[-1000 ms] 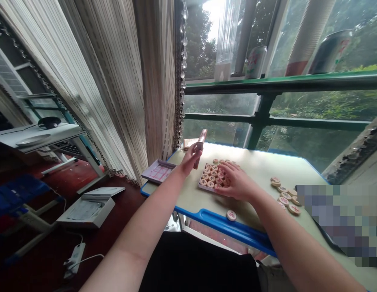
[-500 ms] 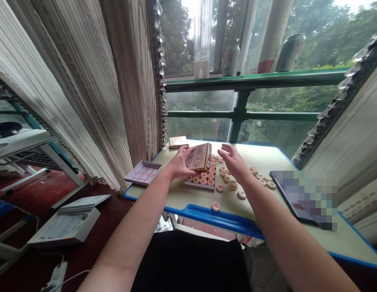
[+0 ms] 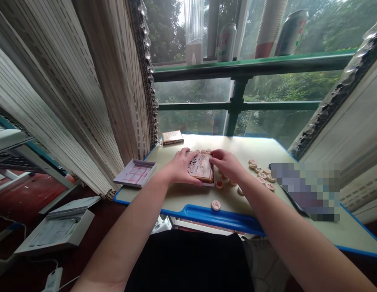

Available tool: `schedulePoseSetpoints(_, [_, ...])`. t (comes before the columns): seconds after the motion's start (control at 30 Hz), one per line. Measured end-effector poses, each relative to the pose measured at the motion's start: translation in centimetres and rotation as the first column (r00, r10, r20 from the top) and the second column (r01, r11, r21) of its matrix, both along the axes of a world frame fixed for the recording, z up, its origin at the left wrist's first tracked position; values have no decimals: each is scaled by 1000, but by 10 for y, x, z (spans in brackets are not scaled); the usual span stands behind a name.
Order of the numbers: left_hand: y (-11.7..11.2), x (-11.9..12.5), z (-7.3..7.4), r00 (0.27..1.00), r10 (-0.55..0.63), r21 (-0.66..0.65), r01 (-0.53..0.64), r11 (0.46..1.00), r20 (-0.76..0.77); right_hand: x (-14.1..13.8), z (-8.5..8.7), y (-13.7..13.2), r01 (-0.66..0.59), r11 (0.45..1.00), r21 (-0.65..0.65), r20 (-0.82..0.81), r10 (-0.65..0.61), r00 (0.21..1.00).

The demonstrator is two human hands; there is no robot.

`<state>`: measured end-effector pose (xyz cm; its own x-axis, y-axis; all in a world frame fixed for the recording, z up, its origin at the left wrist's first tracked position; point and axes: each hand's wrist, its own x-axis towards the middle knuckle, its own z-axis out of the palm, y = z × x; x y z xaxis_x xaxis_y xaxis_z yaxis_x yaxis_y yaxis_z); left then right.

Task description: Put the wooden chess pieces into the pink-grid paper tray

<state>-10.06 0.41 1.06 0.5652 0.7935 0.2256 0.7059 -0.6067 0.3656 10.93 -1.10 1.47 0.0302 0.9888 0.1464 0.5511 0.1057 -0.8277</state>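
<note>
My left hand [image 3: 179, 168] grips the left side of a printed Chinese chess box lid [image 3: 202, 167], its thumb along the near edge. The lid lies over a pale box base [image 3: 209, 185], whose near rim shows below it; the pieces inside are hidden. Closed at the lid's right edge is my right hand [image 3: 227, 164], fingertips on its upper right corner. Round wooden chess pieces lie close by, partly behind my right hand. One red-marked piece [image 3: 216, 205] sits alone near the table's front.
An open shallow tray [image 3: 136, 173] with pink lines lies at the table's left edge. Behind it is a small printed box [image 3: 173, 137]. More pieces [image 3: 261, 175] lie right, beside a blurred dark-edged device [image 3: 306, 194]. A blue trough [image 3: 221, 217] runs along the front edge.
The lid, tilted above the piece-filled base before, has come down over it and covers the pieces. My right hand has moved from the air onto the lid's right edge. The view has shifted slightly.
</note>
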Motion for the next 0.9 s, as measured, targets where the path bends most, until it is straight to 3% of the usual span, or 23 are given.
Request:
schedulePoseSetpoints(0.17, [0, 0, 2, 1000, -10, -47, 11, 999, 30, 1, 0, 1, -2, 1000, -3, -17, 2, 1000])
schedulePoseSetpoints(0.27, [6, 0, 1, 992, 45, -84, -36, 996, 116, 2, -2, 4, 8, 1000, -15, -35, -9, 999])
schedulePoseSetpoints(0.4, [20, 4, -6, 963, 148, -122, -123, 985, 224, 1, -2, 5, 8, 999, -42, -29, -9, 1000])
schedulePoseSetpoints(0.63, [34, 8, -20, 926, 167, -114, -136, 984, 338, 0, 0, 4, 27, 999, -46, -17, -28, 999])
schedulePoseSetpoints(0.9, [35, 9, -24, 946, 181, -46, -175, 984, 270, 3, -8, 9, 19, 1000, -19, 219, -14, 976])
